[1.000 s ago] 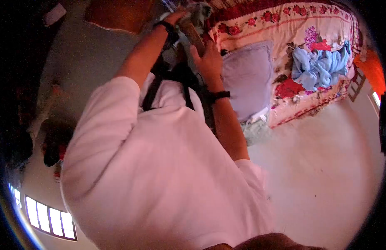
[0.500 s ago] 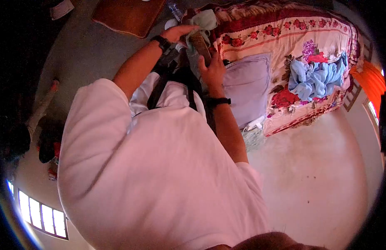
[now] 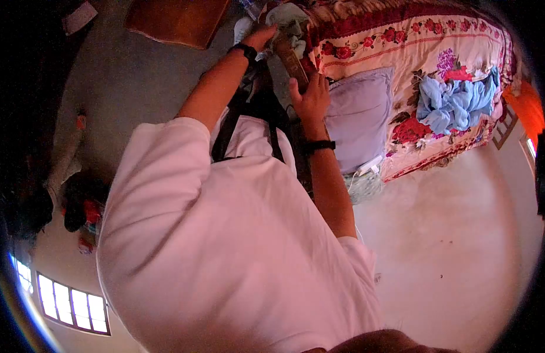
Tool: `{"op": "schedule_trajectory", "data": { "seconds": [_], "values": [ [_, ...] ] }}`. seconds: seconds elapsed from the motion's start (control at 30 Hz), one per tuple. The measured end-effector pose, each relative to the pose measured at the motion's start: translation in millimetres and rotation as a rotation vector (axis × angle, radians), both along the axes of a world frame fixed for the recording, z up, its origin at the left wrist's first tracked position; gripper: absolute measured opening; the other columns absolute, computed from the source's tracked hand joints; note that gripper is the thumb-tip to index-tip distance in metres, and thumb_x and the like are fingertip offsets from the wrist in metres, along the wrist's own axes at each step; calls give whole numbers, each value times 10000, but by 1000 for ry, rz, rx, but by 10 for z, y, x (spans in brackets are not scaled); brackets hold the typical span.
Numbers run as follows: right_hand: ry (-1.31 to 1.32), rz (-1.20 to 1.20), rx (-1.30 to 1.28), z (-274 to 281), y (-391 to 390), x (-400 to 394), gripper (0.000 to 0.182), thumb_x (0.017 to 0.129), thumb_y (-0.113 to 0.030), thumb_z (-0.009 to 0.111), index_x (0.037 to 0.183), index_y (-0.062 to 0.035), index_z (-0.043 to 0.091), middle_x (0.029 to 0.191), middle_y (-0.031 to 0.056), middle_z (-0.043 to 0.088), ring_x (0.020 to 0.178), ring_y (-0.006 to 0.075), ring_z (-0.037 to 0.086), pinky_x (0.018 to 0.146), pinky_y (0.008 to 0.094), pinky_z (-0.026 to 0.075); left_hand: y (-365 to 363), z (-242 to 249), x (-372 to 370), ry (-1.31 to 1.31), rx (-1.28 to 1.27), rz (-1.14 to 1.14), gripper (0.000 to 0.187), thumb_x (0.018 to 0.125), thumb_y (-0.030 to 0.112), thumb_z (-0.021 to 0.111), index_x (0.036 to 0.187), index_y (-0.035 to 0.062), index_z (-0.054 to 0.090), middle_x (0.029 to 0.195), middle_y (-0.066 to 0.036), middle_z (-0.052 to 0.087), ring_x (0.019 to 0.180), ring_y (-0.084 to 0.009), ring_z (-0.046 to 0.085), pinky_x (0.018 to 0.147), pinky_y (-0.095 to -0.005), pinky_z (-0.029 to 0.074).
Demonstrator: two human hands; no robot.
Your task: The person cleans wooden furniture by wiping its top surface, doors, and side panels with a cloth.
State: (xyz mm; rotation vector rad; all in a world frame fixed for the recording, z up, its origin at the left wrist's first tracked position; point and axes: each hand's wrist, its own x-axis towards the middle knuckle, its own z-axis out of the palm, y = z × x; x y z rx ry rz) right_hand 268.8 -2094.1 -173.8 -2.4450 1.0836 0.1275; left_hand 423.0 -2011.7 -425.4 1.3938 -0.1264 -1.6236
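Note:
My left hand [image 3: 260, 39], wearing a dark wristband, is at a crumpled grey-green cloth [image 3: 289, 19], its fingers closed on the near side of it. The cloth lies against the upper end of a long brown, wood-like block [image 3: 291, 59]. My right hand [image 3: 312, 101], also with a dark wristband, has the block's lower end between thumb and fingers. Part of the block is under the cloth, and the fingertips of both hands are partly hidden.
At the right, a bed with a floral cover [image 3: 413, 53] carries a lilac pillow [image 3: 360, 112] and a crumpled blue cloth [image 3: 457, 101]. A white power strip [image 3: 369, 166] lies by the pillow. A brown mat-like panel [image 3: 177, 20] is at the upper left.
The view has shifted, so the bed and both arms appear further right. My left hand has moved slightly up along the cloth, and the right hand's fingers look more spread at the block's end.

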Motion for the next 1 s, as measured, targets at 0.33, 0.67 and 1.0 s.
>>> {"op": "schedule_trajectory", "data": {
  "seconds": [0.33,0.67,1.0],
  "values": [
    [-16,15,-161,-5,37,-28,498,827,-431,630,1027,17,539,975,205,562,912,403,546,745,480,476,-133,1203,188,451,269,283,502,998,263,486,1454,123,329,1497,-85,316,1331,-259,373,1085,-419,378],
    [1,-40,-64,32,-16,-12,491,836,-450,622,997,10,555,942,184,581,888,376,571,743,451,489,-216,1587,156,449,292,370,513,956,467,479,1344,132,488,1313,-65,523,1187,-229,486,970,-374,395],
    [-6,-43,-58,98,-11,-14,507,825,-449,642,1023,10,556,967,194,598,916,378,586,751,440,494,-165,1135,-49,232,105,321,362,1002,292,427,1307,103,480,1287,-56,543,1162,-201,511,984,-380,414]
  ]
}}
